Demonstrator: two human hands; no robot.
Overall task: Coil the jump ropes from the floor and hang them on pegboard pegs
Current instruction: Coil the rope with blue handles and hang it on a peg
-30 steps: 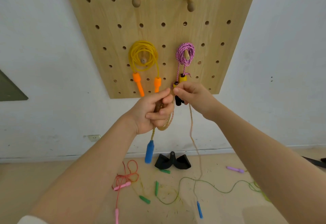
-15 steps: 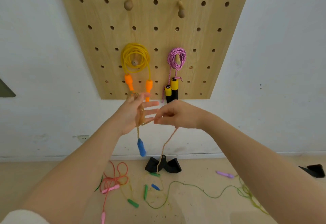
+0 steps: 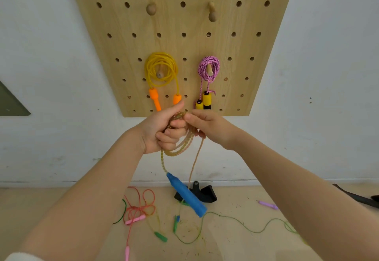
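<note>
Loops of a tan rope hang from the left hand, whose fingers are curled round the gathered coil just below the pegboard. The right hand sits just beside it, thumb and fingers pinching the same rope at the top of the coil, the two hands touching or nearly so. From the coil one strand drops to a blue handle that dangles tilted in the air; another strand runs from the right hand down toward the floor.

On the pegboard, a yellow rope is coiled over a peg, its two orange handles hanging down. To its right a pink rope is coiled over another peg, with yellow-and-black handles below it. Two bare pegs stand out higher on the board.

On the floor at the foot of the wall lies a red rope in a loose tangle with pink handles, left of centre. A green rope trails from centre to the right, with green handles near the middle. A purple handle lies farther right. A black object sits against the wall behind the blue handle.
</note>
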